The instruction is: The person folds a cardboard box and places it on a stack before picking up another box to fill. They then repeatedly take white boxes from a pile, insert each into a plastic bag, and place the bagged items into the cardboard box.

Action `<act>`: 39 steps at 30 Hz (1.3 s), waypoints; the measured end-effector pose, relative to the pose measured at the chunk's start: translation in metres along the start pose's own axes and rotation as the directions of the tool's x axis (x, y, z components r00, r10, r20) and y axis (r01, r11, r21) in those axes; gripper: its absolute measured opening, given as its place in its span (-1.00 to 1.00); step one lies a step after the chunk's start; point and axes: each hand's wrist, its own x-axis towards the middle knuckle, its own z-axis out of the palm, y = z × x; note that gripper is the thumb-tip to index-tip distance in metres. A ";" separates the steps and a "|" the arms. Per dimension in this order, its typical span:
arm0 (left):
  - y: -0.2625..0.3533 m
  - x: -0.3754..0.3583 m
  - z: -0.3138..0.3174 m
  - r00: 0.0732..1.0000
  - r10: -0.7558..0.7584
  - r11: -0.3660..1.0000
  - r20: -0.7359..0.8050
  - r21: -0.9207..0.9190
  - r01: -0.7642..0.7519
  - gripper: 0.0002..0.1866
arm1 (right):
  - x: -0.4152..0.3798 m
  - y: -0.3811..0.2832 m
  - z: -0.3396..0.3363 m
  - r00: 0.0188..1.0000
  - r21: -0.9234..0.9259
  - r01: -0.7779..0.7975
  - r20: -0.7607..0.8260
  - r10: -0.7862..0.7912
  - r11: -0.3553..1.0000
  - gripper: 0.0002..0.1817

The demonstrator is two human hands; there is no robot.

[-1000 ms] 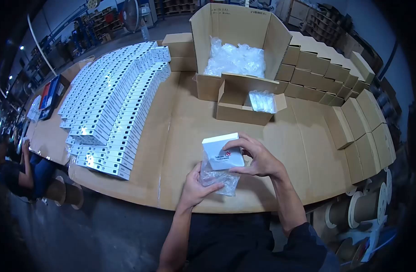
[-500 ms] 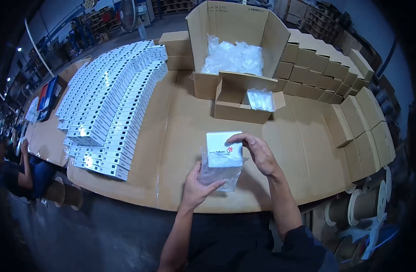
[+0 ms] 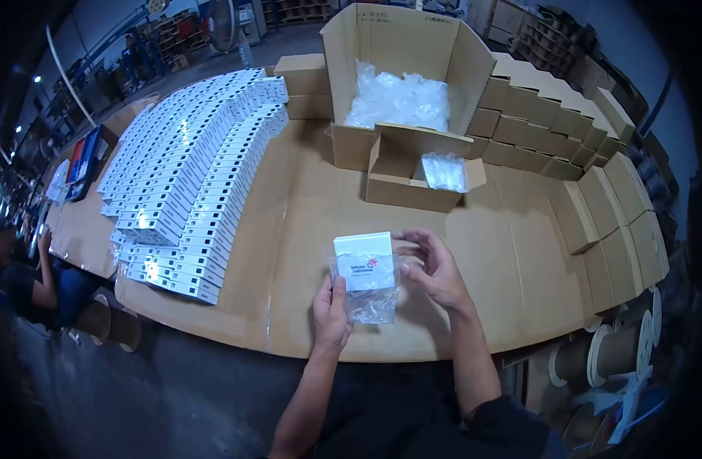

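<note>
A small white box (image 3: 362, 246) with a red logo and dark lettering sits partly inside a clear plastic bag (image 3: 372, 310). The bag's slack lower end hangs below the box. My left hand (image 3: 333, 314) grips the bagged box at its left edge, thumb over the front. Just right of the box is my right hand (image 3: 434, 271), fingers curved and apart, fingertips close to the box's side. Beyond the hands stands an open small carton (image 3: 412, 191) with a bundle of clear plastic packets (image 3: 444, 173) at its right end.
Rows of stacked white boxes (image 3: 186, 180) fill the table's left side. A large open carton (image 3: 408, 42) of clear plastic bags (image 3: 401, 103) stands at the back. Brown cartons (image 3: 531, 134) line the right side. A person (image 3: 29, 283) sits at far left.
The bagged box has shifted left and slightly down with my left hand, and its face has turned more toward me. My right hand has moved off the box's front to its right side.
</note>
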 end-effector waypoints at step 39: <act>-0.008 0.010 0.006 0.987 0.074 0.952 -0.145 0.305 -0.027 -0.75 | -0.031 0.031 0.046 0.899 0.118 0.152 -0.429 -0.088 0.981 -0.86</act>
